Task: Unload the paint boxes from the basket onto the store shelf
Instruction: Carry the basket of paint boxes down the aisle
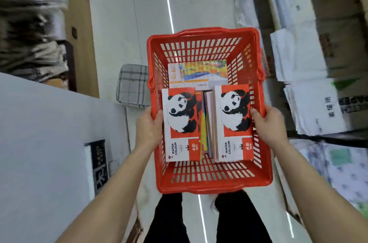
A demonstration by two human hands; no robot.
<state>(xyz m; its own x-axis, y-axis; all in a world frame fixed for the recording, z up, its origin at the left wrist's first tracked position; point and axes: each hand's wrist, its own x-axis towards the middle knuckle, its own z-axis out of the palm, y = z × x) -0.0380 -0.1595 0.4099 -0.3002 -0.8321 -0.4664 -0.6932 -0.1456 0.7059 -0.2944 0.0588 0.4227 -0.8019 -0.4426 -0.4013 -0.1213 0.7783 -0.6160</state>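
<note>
Two panda-print water colour boxes lying flat in red plastic basket: left panda box and right panda box, side by side, a stack of thinner items on edge in the gap between. Third box, colourful paint box, flat behind them toward far wall of basket. Cardboard cartons, judged light, stiff, smooth-faced; corners likely to crush if squeezed hard. Best hold: long edges, thumb on top face, fingers under.

Basket held up over the floor, not resting on anything. Left hand wrapped over left rim, grip closed on basket wall; right hand closed likewise on right rim. No hand free for boxes until basket is set down.

Around: white surface at left, checked cloth stool just beside basket, wrapped paper reams stacked at right. Store shelf not clearly identifiable. Slotted walls hem the boxes in; lift straight up.
</note>
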